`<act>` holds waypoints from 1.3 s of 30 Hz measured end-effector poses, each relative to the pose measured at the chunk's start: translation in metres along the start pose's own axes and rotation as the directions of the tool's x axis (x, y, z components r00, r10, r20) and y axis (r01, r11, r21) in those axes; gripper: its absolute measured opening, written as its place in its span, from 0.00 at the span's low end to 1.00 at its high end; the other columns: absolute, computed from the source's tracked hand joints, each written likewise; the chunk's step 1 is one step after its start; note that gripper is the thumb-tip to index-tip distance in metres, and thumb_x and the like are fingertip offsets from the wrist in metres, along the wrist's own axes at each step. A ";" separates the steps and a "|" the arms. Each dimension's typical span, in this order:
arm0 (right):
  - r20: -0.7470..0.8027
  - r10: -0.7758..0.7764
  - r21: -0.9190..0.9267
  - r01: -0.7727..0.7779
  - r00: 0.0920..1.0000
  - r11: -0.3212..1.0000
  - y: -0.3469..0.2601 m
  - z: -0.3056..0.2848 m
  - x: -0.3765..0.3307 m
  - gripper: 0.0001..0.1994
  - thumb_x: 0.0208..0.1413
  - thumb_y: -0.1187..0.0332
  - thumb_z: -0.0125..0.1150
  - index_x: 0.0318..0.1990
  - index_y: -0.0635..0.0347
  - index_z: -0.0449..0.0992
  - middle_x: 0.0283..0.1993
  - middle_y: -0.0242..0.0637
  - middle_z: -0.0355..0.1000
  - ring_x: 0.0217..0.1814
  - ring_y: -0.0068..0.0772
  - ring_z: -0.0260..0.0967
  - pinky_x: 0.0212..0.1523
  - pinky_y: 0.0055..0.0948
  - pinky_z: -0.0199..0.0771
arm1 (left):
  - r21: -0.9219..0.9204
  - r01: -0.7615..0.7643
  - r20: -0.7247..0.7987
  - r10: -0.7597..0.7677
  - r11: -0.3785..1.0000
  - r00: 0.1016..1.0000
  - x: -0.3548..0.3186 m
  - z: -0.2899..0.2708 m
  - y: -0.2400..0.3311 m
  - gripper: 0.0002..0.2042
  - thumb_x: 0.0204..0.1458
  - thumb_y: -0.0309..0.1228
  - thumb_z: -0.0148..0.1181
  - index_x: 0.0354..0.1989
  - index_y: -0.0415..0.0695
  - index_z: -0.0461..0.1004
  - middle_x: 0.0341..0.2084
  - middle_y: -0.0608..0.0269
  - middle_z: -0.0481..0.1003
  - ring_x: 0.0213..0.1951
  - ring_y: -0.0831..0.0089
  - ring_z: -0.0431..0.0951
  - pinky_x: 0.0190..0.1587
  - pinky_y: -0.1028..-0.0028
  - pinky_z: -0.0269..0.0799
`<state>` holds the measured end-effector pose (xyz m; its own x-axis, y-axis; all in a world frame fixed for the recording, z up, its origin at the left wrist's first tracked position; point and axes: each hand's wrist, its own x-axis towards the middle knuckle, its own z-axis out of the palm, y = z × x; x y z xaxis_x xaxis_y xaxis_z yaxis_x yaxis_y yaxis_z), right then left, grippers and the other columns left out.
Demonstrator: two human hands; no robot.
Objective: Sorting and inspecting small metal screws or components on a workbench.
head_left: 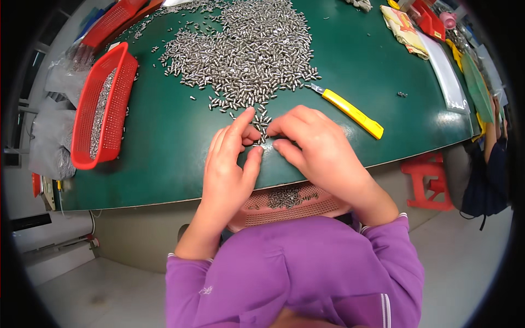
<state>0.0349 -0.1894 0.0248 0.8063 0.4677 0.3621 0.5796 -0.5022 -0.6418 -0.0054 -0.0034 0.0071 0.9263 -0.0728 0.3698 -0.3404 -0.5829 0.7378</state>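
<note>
A wide heap of small silver metal pins point(246, 49) covers the far middle of the green table point(350, 60), narrowing toward me. My left hand point(229, 150) rests at the near tip of the heap, its fingers apart and curved around a few loose pins. Opposite it, my right hand point(314, 139) bends its fingers down at the same small group, thumb and forefinger slightly apart. I cannot make out whether a pin is between its fingertips. Below the table edge, a pink basket point(257, 218) at my lap holds several pins.
On the left stands a long red basket point(123, 98) with pins inside. A yellow utility knife point(353, 113) lies right of the heap, blade out. Farther right are a clear plastic sheet point(445, 76) and a patterned cloth point(404, 30). A red stool point(429, 183) stands beyond the table edge.
</note>
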 end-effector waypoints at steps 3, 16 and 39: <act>0.013 -0.057 -0.011 0.058 0.998 0.998 0.001 0.003 0.002 0.08 0.52 0.75 0.65 0.39 0.59 0.76 0.38 0.40 0.71 0.42 0.48 0.70 0.43 0.43 0.73 | 0.001 -0.018 0.004 0.018 1.000 1.000 0.000 0.001 -0.001 0.31 0.50 0.14 0.61 0.65 0.42 0.68 0.37 0.59 0.77 0.41 0.65 0.77 0.44 0.66 0.75; 0.081 -0.063 -0.007 0.064 0.995 0.998 0.003 0.002 0.007 0.09 0.50 0.75 0.66 0.39 0.60 0.77 0.40 0.40 0.72 0.44 0.48 0.71 0.46 0.43 0.72 | -0.076 0.021 -0.005 -0.021 0.997 1.000 -0.001 0.001 -0.003 0.34 0.51 0.13 0.59 0.70 0.41 0.62 0.40 0.59 0.77 0.43 0.67 0.77 0.46 0.69 0.75; 0.078 -0.101 0.047 0.097 0.992 0.994 0.004 0.002 0.004 0.10 0.49 0.75 0.67 0.41 0.60 0.78 0.40 0.38 0.72 0.45 0.44 0.71 0.48 0.41 0.71 | -0.044 -0.008 -0.010 0.008 0.999 1.000 -0.001 0.000 -0.002 0.36 0.48 0.14 0.62 0.70 0.41 0.62 0.39 0.62 0.76 0.42 0.71 0.75 0.46 0.71 0.72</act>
<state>0.0403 -0.1879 0.0219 0.7322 0.5711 0.3710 0.6489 -0.4198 -0.6346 -0.0061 -0.0025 0.0053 0.9218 -0.0694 0.3813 -0.3550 -0.5457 0.7590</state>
